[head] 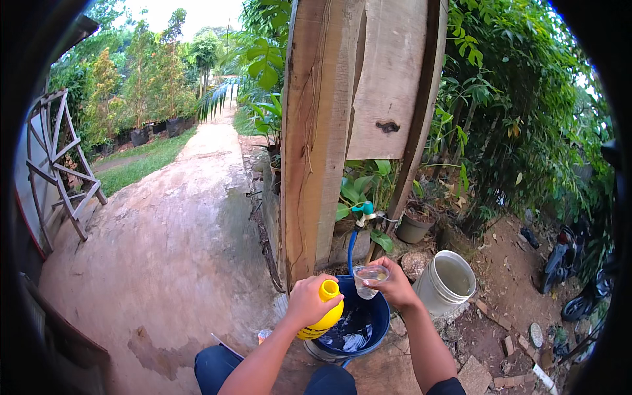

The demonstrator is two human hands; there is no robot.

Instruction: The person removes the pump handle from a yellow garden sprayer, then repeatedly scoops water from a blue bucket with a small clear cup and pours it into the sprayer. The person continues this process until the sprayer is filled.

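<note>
My left hand grips a yellow plastic bottle near its open neck, over the left side of a dark blue bucket. The bucket holds water. Above the bucket's far right rim, my right hand holds a clear plastic cup with clear liquid in it. Behind the cup, a blue hose runs down from a tap with a green handle. The hose's lower end is hidden.
A whitish bucket with liquid in it stands to the right. Wooden posts rise just beyond the blue bucket. A potted plant is behind the tap. Bricks lie on soil at right; a wooden frame stands far left.
</note>
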